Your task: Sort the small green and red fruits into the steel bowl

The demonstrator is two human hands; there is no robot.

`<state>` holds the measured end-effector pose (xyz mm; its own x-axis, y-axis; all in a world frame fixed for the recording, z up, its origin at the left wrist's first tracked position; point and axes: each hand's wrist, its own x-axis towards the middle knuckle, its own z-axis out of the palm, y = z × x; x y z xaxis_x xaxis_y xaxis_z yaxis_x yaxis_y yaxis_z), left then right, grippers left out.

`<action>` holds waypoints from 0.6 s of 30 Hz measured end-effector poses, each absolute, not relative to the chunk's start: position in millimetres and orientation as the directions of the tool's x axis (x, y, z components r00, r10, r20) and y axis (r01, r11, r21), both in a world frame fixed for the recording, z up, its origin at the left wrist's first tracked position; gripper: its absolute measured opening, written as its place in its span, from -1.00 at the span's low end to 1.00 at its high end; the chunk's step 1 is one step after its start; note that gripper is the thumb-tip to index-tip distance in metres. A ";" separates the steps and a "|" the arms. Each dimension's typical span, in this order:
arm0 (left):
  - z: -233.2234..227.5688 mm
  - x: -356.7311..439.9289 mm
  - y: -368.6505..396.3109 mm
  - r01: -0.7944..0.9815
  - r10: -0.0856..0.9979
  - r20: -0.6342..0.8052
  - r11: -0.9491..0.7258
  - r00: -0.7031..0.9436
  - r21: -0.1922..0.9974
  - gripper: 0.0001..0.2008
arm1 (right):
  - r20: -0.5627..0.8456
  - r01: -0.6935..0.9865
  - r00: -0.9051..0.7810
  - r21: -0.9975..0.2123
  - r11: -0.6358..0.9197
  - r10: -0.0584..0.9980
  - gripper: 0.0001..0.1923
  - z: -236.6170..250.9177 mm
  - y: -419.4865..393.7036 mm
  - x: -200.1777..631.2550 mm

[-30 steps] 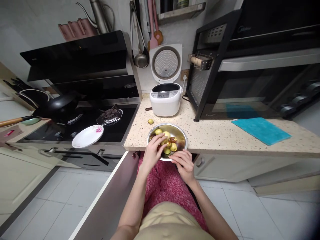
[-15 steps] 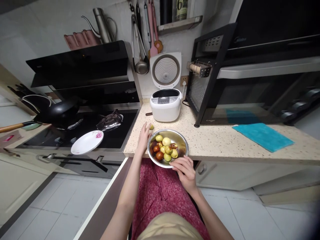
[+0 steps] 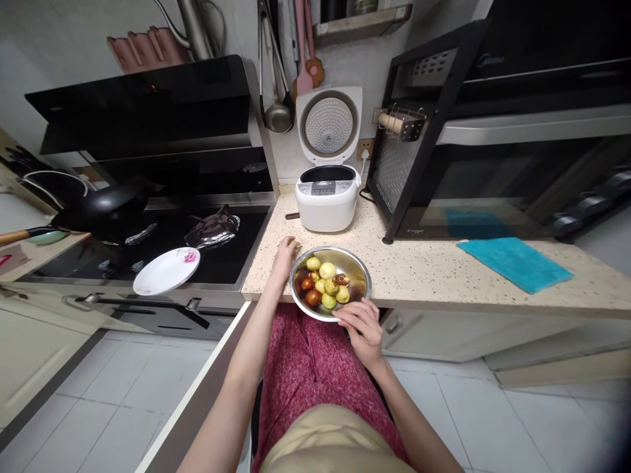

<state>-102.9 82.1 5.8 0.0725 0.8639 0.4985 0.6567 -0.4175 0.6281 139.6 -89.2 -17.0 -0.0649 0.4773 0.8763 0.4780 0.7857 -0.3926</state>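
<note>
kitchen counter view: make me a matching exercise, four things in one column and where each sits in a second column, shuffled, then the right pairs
Things:
1. metal bowl of fruit
2. white plate
3. rice cooker
4. teal cloth

Places:
A. on the dark stovetop, at its front edge
B. at the back of the counter, lid up
C. on the counter's front edge, right hand at its rim
D. flat on the counter, before the oven rack

Pairs: 1-C, 2-A, 3-B, 4-D
</note>
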 end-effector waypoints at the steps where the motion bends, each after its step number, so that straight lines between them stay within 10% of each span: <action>1: 7.0 -102.4 79.9 0.663 0.854 0.516 -0.422 0.063 0.618 -0.77 | 0.874 0.478 -0.063 -0.397 0.783 0.482 -0.82 -17.1 -89.5 139.7; 13: 44.0 -96.3 33.9 0.551 0.668 0.743 -0.607 -0.036 0.572 -0.79 | 0.872 0.466 -0.077 -0.397 0.791 0.484 -0.84 -14.4 -89.1 140.0; 18: 81.3 -70.5 5.0 0.479 0.659 0.715 -0.718 0.234 0.505 -0.75 | 0.877 0.460 -0.053 -0.403 0.791 0.478 -0.84 -14.5 -88.6 138.7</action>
